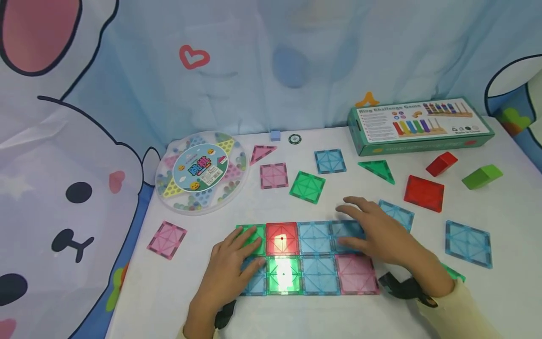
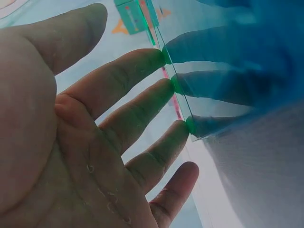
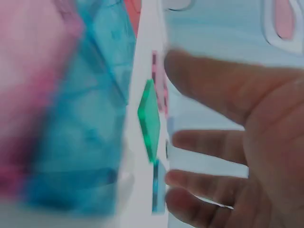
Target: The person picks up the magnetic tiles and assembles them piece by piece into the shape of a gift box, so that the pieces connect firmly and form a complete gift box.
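Two rows of see-through square tiles lie edge to edge on the white table. Red (image 1: pixel 275 230) and blue (image 1: pixel 314 238) tiles stand in the far row; green (image 1: pixel 274 282), blue (image 1: pixel 319 275) and pink (image 1: pixel 357 275) ones in the near row. My left hand (image 1: pixel 228 266) rests at the block's left end, fingers spread, partly hiding a green tile (image 1: pixel 261 230) and a blue tile (image 1: pixel 257 283). In the left wrist view, several fingertips touch the tile edge. Over the far-right blue tile (image 1: pixel 346 229), my right hand (image 1: pixel 378 235) hovers with loose, spread fingers, seemingly holding nothing.
Loose tiles lie around: pink (image 1: pixel 167 240), green (image 1: pixel 307 187), blue (image 1: pixel 330 161), red (image 1: pixel 424 193). A round marble game board (image 1: pixel 237 183) is at back left, a green game box (image 1: pixel 423 126) at back right. Red (image 1: pixel 442 164) and green (image 1: pixel 482 177) blocks lie at right.
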Tool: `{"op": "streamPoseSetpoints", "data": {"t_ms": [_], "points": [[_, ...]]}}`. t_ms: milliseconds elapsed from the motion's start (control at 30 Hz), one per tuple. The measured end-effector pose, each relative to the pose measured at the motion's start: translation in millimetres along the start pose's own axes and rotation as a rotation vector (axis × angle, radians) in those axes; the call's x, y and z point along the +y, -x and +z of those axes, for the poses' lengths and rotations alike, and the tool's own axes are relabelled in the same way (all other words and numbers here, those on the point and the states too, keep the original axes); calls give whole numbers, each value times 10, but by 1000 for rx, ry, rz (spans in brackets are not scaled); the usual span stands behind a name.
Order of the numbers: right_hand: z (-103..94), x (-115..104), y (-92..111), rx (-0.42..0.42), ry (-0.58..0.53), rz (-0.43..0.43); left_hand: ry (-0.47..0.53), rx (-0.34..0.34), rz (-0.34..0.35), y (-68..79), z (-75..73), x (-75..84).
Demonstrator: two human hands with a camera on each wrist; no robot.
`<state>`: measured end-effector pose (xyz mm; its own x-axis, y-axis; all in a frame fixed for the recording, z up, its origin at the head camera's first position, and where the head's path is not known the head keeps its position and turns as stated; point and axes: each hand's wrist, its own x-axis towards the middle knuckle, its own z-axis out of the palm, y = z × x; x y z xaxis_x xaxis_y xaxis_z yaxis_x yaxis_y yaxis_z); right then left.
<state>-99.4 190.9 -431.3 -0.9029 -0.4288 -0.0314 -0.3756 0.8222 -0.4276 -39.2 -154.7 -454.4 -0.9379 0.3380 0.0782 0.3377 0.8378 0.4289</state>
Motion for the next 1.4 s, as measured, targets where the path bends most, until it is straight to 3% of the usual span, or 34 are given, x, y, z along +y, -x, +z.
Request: {"op": "streamPoseSetpoints", "data": {"t_ms": [133, 267, 367, 467, 733, 900, 1067, 1233, 1333, 1400], "points": [[-28, -70, -503, 30, 62, -62, -1, -12, 10, -3, -2, -3], [57, -154, -939, 20, 134, -59, -2, -20, 7, -4, -8, -7], [116, -190, -1125, 0, 163, -54, -9, -18, 5, -9, -7, -11], [134, -160, -1157, -27, 167, -83, -13, -20, 9, -15, -3, -4], [84, -106, -920, -107, 62, -206, -47, -15, 8, -18, -3, -8], [152, -197, -754, -116, 78, -238, -29, -4, 2, -9, 1, -24], [168, -229, -408, -54, 84, -179, 1, -19, 2, -17, -7, -16], [223, -208, 152, -33, 84, -73, -45, -88, 58, -67, -92, -37], [318, -213, 411, -31, 100, -32, -107, -116, 120, -208, -215, -60], [389, -214, 505, -22, 100, -16, -135, -132, 154, -387, -288, -68]]}}
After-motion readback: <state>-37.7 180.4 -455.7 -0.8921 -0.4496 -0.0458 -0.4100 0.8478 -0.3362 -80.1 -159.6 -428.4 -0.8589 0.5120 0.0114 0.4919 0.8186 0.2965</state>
